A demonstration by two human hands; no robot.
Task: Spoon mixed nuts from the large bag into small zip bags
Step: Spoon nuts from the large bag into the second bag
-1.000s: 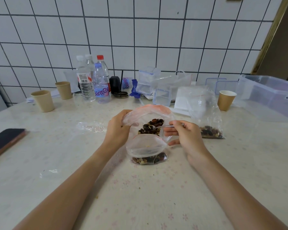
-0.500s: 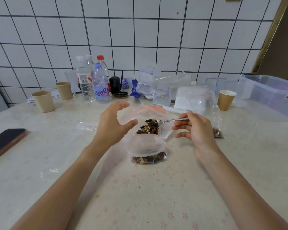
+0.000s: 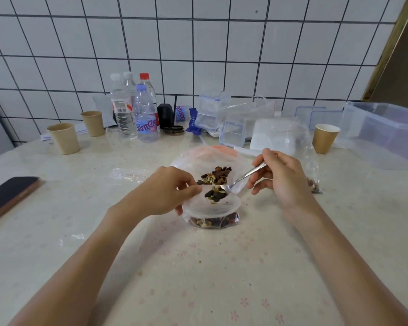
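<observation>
A large clear bag (image 3: 212, 158) with an orange-tinted rim lies open at mid-table, with mixed nuts (image 3: 216, 175) showing in it. In front of it stands a small zip bag (image 3: 212, 211), open at the top, with nuts in its bottom. My left hand (image 3: 167, 190) pinches the small bag's left rim. My right hand (image 3: 280, 177) grips a metal spoon (image 3: 242, 178) by the handle. The spoon's bowl, heaped with nuts, hangs over the small bag's mouth.
Another clear bag (image 3: 313, 177) with a few nuts lies right of my right hand. Paper cups (image 3: 64, 137) (image 3: 325, 137), water bottles (image 3: 146, 114), clear containers (image 3: 232, 132) and a big plastic bin (image 3: 386, 130) line the back. A phone (image 3: 8, 196) lies at the left.
My left hand let go of the large bag and took hold of the small bag's rim. My right hand lifted the loaded spoon out of the large bag and brought it over the small bag.
</observation>
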